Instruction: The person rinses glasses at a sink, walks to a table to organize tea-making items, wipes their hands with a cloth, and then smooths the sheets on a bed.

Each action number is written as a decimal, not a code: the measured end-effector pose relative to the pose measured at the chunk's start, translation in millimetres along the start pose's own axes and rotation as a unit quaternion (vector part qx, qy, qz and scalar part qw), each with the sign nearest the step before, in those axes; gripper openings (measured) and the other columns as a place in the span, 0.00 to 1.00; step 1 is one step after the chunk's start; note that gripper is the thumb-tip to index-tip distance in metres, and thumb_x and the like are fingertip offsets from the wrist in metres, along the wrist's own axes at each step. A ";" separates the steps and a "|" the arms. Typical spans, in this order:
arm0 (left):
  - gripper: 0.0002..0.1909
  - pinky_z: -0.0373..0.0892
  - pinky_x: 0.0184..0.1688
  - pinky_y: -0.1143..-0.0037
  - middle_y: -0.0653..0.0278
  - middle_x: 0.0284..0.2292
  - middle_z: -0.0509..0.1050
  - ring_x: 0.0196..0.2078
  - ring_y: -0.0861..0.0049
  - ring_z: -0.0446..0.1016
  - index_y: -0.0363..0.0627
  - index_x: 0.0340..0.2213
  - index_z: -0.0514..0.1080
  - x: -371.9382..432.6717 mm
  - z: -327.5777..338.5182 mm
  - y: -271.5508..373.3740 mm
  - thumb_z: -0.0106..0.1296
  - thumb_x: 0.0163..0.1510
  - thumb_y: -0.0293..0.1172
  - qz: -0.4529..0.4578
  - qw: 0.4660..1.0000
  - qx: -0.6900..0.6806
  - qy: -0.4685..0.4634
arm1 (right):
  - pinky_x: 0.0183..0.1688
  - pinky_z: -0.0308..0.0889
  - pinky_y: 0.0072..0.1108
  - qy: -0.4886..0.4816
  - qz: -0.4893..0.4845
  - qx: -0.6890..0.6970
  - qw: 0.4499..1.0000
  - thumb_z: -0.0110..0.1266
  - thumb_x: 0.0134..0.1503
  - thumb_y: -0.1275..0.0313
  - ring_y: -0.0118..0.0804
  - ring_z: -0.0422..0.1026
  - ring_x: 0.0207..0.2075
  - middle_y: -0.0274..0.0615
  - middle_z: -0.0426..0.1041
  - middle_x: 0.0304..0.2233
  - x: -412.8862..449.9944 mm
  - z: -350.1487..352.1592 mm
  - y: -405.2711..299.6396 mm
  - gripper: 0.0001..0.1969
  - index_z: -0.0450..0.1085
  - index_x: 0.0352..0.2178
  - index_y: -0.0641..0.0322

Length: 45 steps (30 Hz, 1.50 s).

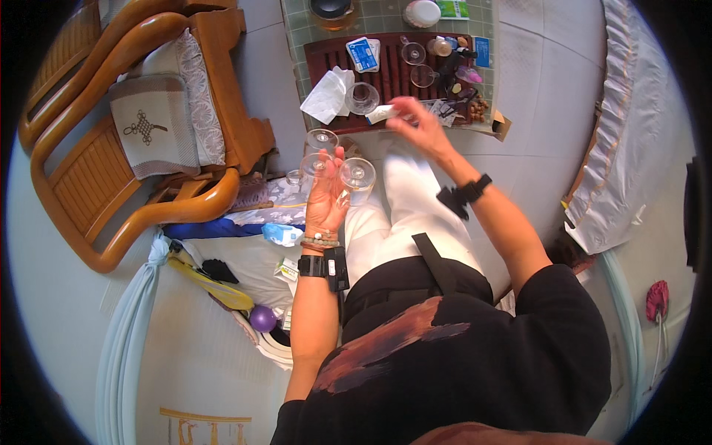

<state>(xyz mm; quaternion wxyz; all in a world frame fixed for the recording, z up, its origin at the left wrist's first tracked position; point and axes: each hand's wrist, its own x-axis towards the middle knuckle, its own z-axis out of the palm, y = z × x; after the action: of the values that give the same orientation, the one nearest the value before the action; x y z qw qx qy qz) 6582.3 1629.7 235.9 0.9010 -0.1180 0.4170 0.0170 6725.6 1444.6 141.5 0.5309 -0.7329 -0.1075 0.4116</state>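
Observation:
My left hand (328, 197) is raised palm up at the left of my lap, holding clear glass cups. One cup (357, 173) is at the right of its fingers, another (316, 166) lies against them at the left, and a third (322, 139) shows just beyond the fingertips. My right hand (420, 129), slightly blurred, is over the near edge of a dark red slatted wooden tray (397, 43), fingers bent. Something clear shows between its thumb and fingers; whether it is gripped is unclear. A small white packet (380, 114) lies beside its fingertips. Another glass cup (362, 99) stands left of the packet.
On the tray are white tissue (327, 95), a blue-and-white packet (362, 54), two glass mugs (413, 53) and small items at the right. A dark-lidded pot (331, 8) and white-lidded jar (423, 13) stand behind. A wooden armchair (208, 192) with cushions is at left.

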 end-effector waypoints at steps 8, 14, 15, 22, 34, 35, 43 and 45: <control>0.13 0.70 0.38 0.80 0.66 0.41 0.68 0.41 0.82 0.69 0.51 0.39 0.65 10.5 7.7 -13.1 0.49 0.49 0.27 0.087 0.979 0.167 0.074 | 0.35 0.66 0.22 -0.198 -0.013 0.026 0.980 0.59 0.40 0.66 0.35 0.65 0.37 0.43 0.62 0.40 -48.8 24.1 -114.7 0.34 0.53 0.49 0.55; 0.13 0.63 0.48 0.69 0.68 0.40 0.69 0.39 0.82 0.69 0.52 0.38 0.66 6.5 5.0 -11.4 0.50 0.48 0.27 0.109 0.984 0.123 0.061 | 0.36 0.64 0.23 -0.126 -0.019 0.004 0.992 0.56 0.37 0.73 0.33 0.65 0.33 0.40 0.63 0.34 -23.0 0.4 -76.1 0.27 0.56 0.42 0.59; 0.13 0.61 0.50 0.66 0.68 0.39 0.69 0.38 0.82 0.69 0.52 0.37 0.66 5.9 5.3 -9.5 0.50 0.47 0.27 0.113 0.986 0.106 0.062 | 0.35 0.64 0.22 -0.076 -0.030 -0.021 0.996 0.56 0.37 0.73 0.33 0.65 0.33 0.40 0.63 0.33 -14.5 -3.8 -62.8 0.27 0.56 0.41 0.60; 0.13 0.65 0.46 0.75 0.63 0.40 0.69 0.37 0.81 0.70 0.48 0.37 0.68 4.4 -3.0 -0.5 0.50 0.47 0.26 0.130 0.985 0.078 0.081 | 0.40 0.58 0.24 0.102 -0.154 -0.482 0.857 0.51 0.40 0.74 0.38 0.62 0.39 0.39 0.62 0.33 57.9 -12.0 29.7 0.21 0.58 0.39 0.58; 0.17 0.66 0.43 0.77 0.61 0.41 0.67 0.38 0.80 0.69 0.48 0.42 0.62 4.3 6.2 -11.4 0.49 0.48 0.26 0.053 0.987 0.138 0.062 | 0.53 0.47 0.30 0.048 -0.207 -0.610 0.763 0.47 0.40 0.75 0.42 0.52 0.54 0.45 0.58 0.48 53.7 -37.6 45.6 0.27 0.56 0.47 0.60; 0.18 0.66 0.43 0.77 0.61 0.41 0.66 0.38 0.81 0.69 0.49 0.43 0.62 4.9 6.5 -11.9 0.49 0.49 0.28 0.043 0.986 0.150 0.052 | 0.53 0.47 0.30 0.048 -0.207 -0.610 0.763 0.47 0.40 0.75 0.42 0.52 0.54 0.45 0.58 0.48 50.3 -37.0 41.0 0.27 0.56 0.47 0.60; 0.18 0.66 0.41 0.78 0.64 0.38 0.67 0.37 0.81 0.69 0.46 0.43 0.60 4.1 13.3 -11.1 0.48 0.49 0.26 -0.144 0.959 0.239 0.053 | 0.51 0.54 0.27 -0.355 0.106 0.282 0.885 0.57 0.42 0.67 0.37 0.58 0.49 0.45 0.55 0.49 -8.2 -8.3 -81.9 0.38 0.47 0.54 0.48; 0.20 0.66 0.41 0.78 0.66 0.36 0.67 0.37 0.81 0.69 0.47 0.44 0.59 4.0 11.5 -13.7 0.49 0.49 0.27 -0.182 0.960 0.211 0.028 | 0.46 0.59 0.25 -0.343 0.093 0.255 0.899 0.58 0.42 0.68 0.33 0.61 0.45 0.42 0.56 0.46 -7.7 -10.2 -85.5 0.35 0.51 0.52 0.49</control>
<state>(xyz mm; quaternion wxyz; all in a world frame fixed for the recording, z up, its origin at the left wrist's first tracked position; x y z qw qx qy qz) 6595.3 1618.7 242.9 0.8811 0.0005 0.4080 -0.2391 6751.9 1468.4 220.4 0.5890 -0.3924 -0.1057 0.6985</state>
